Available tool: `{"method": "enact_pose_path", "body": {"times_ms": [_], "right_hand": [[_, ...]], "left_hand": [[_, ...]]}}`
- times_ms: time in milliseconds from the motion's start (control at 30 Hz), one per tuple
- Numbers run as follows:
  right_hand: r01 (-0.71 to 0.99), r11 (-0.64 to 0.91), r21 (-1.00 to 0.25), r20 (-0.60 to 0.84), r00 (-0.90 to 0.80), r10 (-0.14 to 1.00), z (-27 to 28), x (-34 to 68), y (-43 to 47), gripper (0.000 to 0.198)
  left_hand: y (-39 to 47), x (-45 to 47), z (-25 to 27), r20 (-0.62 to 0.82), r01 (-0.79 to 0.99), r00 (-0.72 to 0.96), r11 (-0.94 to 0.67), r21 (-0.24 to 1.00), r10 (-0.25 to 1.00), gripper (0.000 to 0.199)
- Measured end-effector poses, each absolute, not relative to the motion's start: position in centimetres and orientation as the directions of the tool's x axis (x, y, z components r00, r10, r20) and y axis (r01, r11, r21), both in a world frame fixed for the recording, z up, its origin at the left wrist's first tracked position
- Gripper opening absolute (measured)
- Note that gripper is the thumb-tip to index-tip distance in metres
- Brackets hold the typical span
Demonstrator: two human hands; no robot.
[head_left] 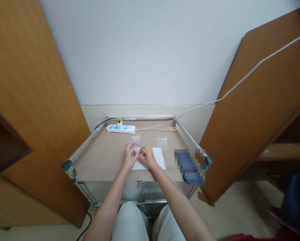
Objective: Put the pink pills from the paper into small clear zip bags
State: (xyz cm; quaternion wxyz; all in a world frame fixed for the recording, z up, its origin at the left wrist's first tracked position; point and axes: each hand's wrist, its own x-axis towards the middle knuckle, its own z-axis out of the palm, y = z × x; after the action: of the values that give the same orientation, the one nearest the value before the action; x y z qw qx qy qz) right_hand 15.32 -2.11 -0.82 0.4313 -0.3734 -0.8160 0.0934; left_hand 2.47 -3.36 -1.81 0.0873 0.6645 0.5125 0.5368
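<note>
My left hand [129,157] and my right hand [147,157] meet fingertip to fingertip over a white sheet of paper [160,158]. Both are closed in a pinch. Tiny reddish bits show at the fingers, but what they hold is too small to name. Just beyond my left hand lies a small clear plastic bag [135,138] with pinkish-red marks or contents. Another clear zip bag [162,143] lies flat past the paper, beyond my right hand.
A white power strip [121,128] with a plug in it lies at the back left of the cardboard-covered table [94,157]. Its white cable [197,107] runs up right. A blurred dark item [188,167] lies at the right. Metal rails edge the table; wooden panels [230,134] flank it.
</note>
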Motion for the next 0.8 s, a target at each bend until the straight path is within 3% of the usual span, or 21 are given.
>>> {"method": "enact_pose_path", "body": {"times_ms": [233,567,800], "right_hand": [[0.537,0.668,-0.515,0.621,-0.303,0.722,-0.88,15.37,-2.02,0.005],[0.569,0.628,-0.531,0.607,-0.261,0.751,-1.02,15.37,-2.16,0.007],[0.53,0.666,-0.525,0.595,-0.331,0.732,-0.98,15.44,-2.29,0.005]], "left_hand": [[-3.34,2.45,-1.82,0.624,0.625,-0.072,-0.452,0.637,0.778,0.012],[-3.27,2.24,-1.83,0.604,0.563,-0.163,-0.429,0.706,0.78,0.009],[-3.34,2.31,-1.89,0.578,0.541,-0.21,-0.399,0.741,0.789,0.009]]}}
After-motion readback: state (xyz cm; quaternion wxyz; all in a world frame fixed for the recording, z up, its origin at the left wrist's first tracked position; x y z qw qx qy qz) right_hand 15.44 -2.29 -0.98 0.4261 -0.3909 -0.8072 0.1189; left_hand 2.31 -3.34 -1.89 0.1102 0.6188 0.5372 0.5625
